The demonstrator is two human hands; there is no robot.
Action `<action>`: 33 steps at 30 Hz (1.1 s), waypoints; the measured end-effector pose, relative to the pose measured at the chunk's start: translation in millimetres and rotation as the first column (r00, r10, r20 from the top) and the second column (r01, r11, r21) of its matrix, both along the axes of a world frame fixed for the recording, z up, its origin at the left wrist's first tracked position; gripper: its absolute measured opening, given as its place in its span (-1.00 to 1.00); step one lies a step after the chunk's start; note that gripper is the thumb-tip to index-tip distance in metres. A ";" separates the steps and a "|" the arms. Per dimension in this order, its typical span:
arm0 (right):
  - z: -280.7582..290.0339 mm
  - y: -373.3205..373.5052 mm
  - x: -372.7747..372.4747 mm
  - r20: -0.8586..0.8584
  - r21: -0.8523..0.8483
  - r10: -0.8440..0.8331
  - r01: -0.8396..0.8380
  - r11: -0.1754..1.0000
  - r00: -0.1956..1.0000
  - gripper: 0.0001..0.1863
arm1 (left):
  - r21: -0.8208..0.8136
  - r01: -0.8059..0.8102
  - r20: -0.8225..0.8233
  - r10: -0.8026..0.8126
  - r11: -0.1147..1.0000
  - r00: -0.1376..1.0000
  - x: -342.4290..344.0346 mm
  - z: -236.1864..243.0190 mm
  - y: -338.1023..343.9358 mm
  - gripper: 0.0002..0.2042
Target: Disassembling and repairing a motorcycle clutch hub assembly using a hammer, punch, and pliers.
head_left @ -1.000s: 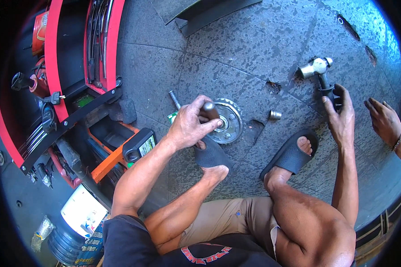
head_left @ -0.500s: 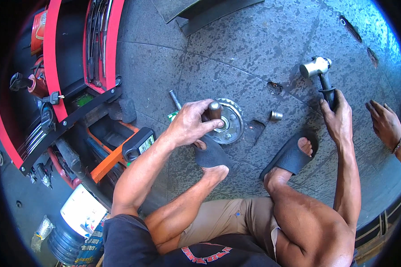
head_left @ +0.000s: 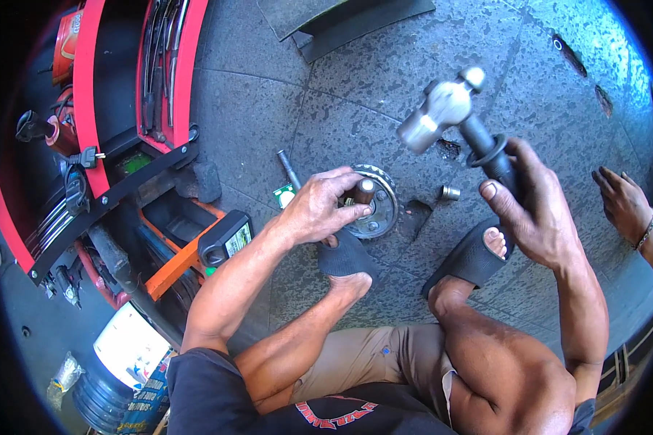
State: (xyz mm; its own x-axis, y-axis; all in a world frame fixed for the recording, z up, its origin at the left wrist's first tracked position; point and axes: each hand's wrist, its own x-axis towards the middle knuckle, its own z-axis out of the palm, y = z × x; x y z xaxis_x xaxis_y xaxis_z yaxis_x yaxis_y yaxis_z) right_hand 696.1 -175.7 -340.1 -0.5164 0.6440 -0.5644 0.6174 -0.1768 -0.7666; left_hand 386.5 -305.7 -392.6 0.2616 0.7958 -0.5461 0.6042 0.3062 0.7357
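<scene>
My left hand (head_left: 319, 206) grips a short upright metal drift (head_left: 363, 191) over the centre of a round toothed metal hub (head_left: 381, 217) lying on the dark tiled floor (head_left: 413, 65). My right hand (head_left: 528, 203) is closed on the dark handle of a ball-peen hammer (head_left: 442, 109), its silver head raised to the upper right of the hub. A small metal socket (head_left: 449, 192) lies right of the hub. A metal rod (head_left: 290, 172) and a small green-and-white item (head_left: 284, 197) lie at its left, partly hidden by my left hand. My sandalled feet flank the hub.
At left stand a red-and-black tool rack (head_left: 87, 87), an orange frame (head_left: 168, 270), a black bottle (head_left: 223, 239) and a white container (head_left: 130, 341). A black sheet piece (head_left: 341, 25) lies at the top. A co-worker's hand (head_left: 624, 206) rests at the right edge.
My right hand has lifted the hammer, moving it leftward toward the hub and closer to the camera. My left hand stays around the drift with only a slight shift.
</scene>
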 end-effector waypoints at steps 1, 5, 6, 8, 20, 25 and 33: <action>-4.0 -4.0 -1.1 -0.014 0.067 0.055 -0.054 0.996 0.998 -0.47 | -0.024 0.007 -0.009 -0.007 1.000 1.000 0.0 -0.5 1.5 -0.65; -3.8 -7.8 -12.2 -0.011 0.148 0.291 -0.286 0.947 0.957 -0.56 | 0.019 0.025 0.004 -0.025 1.000 1.000 0.2 -2.0 -3.6 -0.63; -6.4 -7.9 -14.9 -0.020 0.191 0.324 -0.315 0.930 0.946 -0.56 | 0.026 0.025 0.004 -0.026 0.999 1.000 -0.1 -3.0 -5.4 -0.63; -1.0 -8.2 -21.2 -0.086 0.336 0.277 -0.234 0.912 0.957 -0.54 | -0.023 0.016 -0.009 -0.016 1.000 1.000 -0.1 -2.7 -5.4 -0.61; 14.7 -14.6 -33.8 0.021 0.563 0.092 -0.088 0.822 0.996 -0.46 | 0.114 0.081 0.008 -0.083 0.990 0.997 0.5 -3.2 -7.9 -0.57; 9.8 -32.4 -16.5 0.050 0.561 0.185 -0.181 0.808 0.982 -0.37 | 0.097 0.063 0.029 -0.066 0.993 0.997 6.8 0.0 -2.7 -0.60; 1.4 -31.3 -12.8 -0.113 0.558 -0.041 0.097 0.824 0.993 -0.40 | 0.174 0.117 0.009 -0.120 0.978 0.993 8.2 -1.4 -0.1 -0.60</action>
State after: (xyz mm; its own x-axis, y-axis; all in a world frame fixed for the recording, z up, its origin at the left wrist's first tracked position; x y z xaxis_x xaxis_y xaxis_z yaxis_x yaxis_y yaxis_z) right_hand 683.4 -207.0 -338.7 -0.4896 0.8707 -0.0462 0.5421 0.2625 -0.7982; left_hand 394.7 -305.8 -394.0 0.3689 0.8403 -0.3973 0.6136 0.1009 0.7831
